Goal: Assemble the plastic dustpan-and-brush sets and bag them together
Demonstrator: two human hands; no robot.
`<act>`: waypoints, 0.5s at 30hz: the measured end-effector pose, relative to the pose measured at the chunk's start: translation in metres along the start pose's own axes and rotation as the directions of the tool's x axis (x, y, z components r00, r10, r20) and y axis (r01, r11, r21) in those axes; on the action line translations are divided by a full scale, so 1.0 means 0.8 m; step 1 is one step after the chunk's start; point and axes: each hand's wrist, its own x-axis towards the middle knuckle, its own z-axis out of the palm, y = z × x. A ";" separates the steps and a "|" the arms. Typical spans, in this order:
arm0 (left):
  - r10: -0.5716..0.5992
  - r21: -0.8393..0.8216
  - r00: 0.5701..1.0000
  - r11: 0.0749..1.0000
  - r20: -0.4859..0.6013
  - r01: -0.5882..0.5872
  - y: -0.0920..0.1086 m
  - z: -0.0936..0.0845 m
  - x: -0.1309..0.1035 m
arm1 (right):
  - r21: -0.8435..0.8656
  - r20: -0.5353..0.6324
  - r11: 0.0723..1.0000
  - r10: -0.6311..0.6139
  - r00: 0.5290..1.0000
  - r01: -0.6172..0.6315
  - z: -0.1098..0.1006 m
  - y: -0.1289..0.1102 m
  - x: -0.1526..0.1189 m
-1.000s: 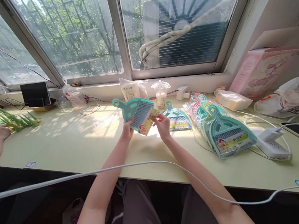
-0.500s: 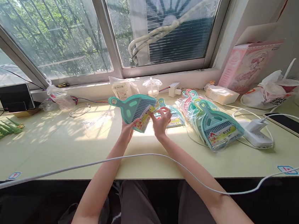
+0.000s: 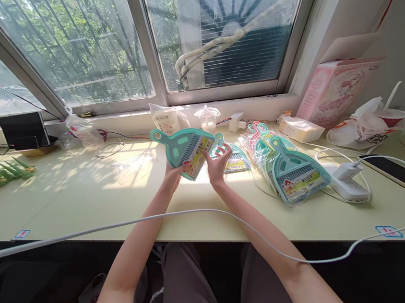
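Observation:
My left hand [image 3: 174, 176] grips a green toy-sized dustpan [image 3: 176, 150] from below, tilted above the table with its ringed handle to the upper left. A small brush [image 3: 192, 148] lies in the pan, partly covered by a printed yellow label [image 3: 200, 157]. At the pan's right edge, my right hand [image 3: 218, 163] has its thumb against the label; its other fingers are curled and somewhat apart. Behind that hand lies another green dustpan set [image 3: 237, 160]. To the right, a pile of bagged green and pink dustpan sets [image 3: 295, 175] rests on the table.
A white cable [image 3: 194, 211] runs across in front of my forearms. Right of the pile are a power strip [image 3: 351, 186] and a phone [image 3: 396, 174]. Along the window stand a lidded cup [image 3: 207, 119], a plastic-wrapped packet [image 3: 168, 120] and a black tablet [image 3: 24, 131].
The dustpan has shifted very slightly right and its label has turned a little more upright. Both hands stay on nearly the same spots. The view has moved slightly.

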 end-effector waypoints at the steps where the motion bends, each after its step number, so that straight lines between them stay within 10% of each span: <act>1: -0.001 -0.004 1.000 1.000 -0.013 0.001 0.001 -0.002 0.001 | 0.087 0.076 0.994 0.063 0.995 -0.070 0.002 0.001 -0.002; 7: -0.019 -0.005 0.999 1.000 -0.028 0.019 0.006 -0.016 0.008 | 0.155 0.530 0.873 0.322 0.785 -0.463 0.009 0.005 -0.008; 15: 0.012 0.061 0.998 0.998 0.067 -0.016 0.007 -0.024 0.009 | 0.195 0.484 0.827 0.387 0.785 -0.528 0.001 0.002 0.005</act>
